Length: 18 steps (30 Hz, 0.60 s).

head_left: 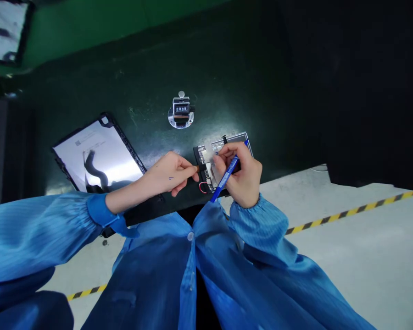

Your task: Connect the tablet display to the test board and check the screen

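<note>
readable text, my view | tally counter [181, 110], upper centre of frame: dial shows 0035, last digit not certain | panel [98, 158], left of centre: small printed label near its top edge, too small for me to read | nothing else legible

Worktop layout, seen from above the hands

On the worktop [248, 78], the tally counter [181, 111] stands behind the opened device [223, 156]; the flat panel [98, 158] lies to the left. The left hand [168, 174] touches the device's left edge, and the right hand [242, 176] rests over it with a pen [226, 176].
</note>
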Motion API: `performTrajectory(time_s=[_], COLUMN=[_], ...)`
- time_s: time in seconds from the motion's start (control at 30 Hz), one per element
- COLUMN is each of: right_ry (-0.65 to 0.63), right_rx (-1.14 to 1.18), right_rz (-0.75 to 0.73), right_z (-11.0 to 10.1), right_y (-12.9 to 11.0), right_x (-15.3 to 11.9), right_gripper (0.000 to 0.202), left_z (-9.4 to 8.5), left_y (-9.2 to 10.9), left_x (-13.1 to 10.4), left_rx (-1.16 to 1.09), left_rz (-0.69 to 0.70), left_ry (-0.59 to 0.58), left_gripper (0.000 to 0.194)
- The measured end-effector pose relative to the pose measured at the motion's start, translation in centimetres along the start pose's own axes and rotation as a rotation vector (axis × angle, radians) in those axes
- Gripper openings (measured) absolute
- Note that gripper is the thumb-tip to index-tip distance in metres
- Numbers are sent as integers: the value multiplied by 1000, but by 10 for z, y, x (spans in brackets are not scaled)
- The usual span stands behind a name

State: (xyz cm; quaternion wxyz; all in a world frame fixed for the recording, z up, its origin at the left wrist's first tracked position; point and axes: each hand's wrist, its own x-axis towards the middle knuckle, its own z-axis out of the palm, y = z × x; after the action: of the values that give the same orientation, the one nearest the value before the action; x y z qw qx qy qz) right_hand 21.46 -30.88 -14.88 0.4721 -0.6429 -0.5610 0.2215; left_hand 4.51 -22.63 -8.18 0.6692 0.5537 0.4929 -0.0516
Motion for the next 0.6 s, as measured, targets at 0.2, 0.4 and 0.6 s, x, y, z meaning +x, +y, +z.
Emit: performTrajectory(time_s=[0.2, 0.4, 0.6], right_ry=[18, 29, 28], right_rx=[-27, -39, -49], right_rz=[-37, -48, -44], right_z=[-1, -1, -1], right_y=[-3, -2, -2], right_x=[1, 1, 1], right_gripper=[3, 5, 4], left_z=[4, 9, 11], left_y=[-12, -12, -5], left_x=[0, -1, -1], left_rx=[-22, -217, -225], left_rz=[90, 22, -44], left_ry=[-7, 36, 98], left_gripper=[30, 27, 31])
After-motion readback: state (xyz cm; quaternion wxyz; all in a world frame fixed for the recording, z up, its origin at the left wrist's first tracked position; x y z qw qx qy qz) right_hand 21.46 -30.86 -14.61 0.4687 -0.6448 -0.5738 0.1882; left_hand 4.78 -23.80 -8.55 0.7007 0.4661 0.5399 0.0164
